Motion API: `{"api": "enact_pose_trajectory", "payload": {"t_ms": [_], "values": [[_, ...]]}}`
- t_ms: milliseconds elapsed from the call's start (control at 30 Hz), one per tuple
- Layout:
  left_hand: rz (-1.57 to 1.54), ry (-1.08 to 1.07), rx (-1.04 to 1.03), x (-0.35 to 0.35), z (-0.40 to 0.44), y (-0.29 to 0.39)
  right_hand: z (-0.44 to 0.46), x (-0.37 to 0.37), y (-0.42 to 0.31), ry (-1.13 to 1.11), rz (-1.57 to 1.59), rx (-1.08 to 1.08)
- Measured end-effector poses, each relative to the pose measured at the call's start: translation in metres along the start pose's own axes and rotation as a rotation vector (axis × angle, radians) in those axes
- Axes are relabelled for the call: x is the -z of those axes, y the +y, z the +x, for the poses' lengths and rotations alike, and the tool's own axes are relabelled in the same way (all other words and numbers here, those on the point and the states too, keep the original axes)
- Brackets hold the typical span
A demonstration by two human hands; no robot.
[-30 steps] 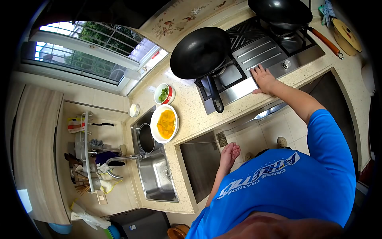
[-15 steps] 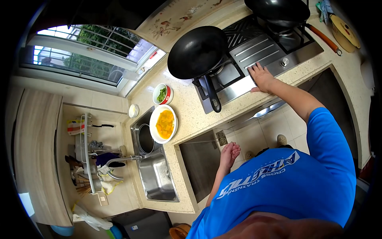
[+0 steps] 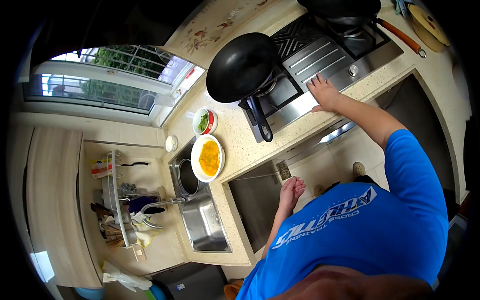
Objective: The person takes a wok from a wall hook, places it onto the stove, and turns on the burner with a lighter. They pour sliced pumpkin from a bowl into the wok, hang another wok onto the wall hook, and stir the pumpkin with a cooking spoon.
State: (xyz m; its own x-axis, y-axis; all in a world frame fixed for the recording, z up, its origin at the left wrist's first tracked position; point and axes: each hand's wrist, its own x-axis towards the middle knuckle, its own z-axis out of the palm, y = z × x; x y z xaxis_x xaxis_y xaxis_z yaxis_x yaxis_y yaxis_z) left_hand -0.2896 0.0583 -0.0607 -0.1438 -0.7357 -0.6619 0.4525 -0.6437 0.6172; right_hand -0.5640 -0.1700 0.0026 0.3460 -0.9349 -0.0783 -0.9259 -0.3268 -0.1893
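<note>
My right hand [image 3: 325, 95] lies over the steel front of the gas stove [image 3: 292, 111], thumb on one side and fingers on the other. The knob it seems to clasp is hidden beneath it; another knob [image 3: 353, 70] shows farther right. A black wok [image 3: 241, 67] sits tilted on the left burner, its handle [image 3: 260, 120] towards me, and a bluish glow shows under its edge. Below the counter edge hangs my left hand [image 3: 291, 193], fingers loosely curled and holding nothing. Left of the stove are a white bowl [image 3: 195, 169] of yellow-orange food and a red-and-white bowl [image 3: 212, 121] of chopped greens.
A second black pan [image 3: 345, 9] with an orange-brown handle [image 3: 402, 37] stands on the right burner. The steel sink [image 3: 202, 220] holds a round pot [image 3: 188, 177]. A small white container [image 3: 171, 144] stands by the window. A rack [image 3: 114, 200] carries utensils. A yellow lidded pot [image 3: 427, 27] is far right.
The view has shifted slightly. My right hand remains on the stove front, its fingers a little differently set. The bluish glow under the wok is now visible. My left hand stays low and curled.
</note>
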Motion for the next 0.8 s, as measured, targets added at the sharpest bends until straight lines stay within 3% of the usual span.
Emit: {"api": "enact_pose_trajectory", "payload": {"t_ms": [800], "values": [[0.099,0.039,0.007,-0.043,-0.004,-0.008,-0.006,0.003,0.018,-0.033,0.173,0.081]]}}
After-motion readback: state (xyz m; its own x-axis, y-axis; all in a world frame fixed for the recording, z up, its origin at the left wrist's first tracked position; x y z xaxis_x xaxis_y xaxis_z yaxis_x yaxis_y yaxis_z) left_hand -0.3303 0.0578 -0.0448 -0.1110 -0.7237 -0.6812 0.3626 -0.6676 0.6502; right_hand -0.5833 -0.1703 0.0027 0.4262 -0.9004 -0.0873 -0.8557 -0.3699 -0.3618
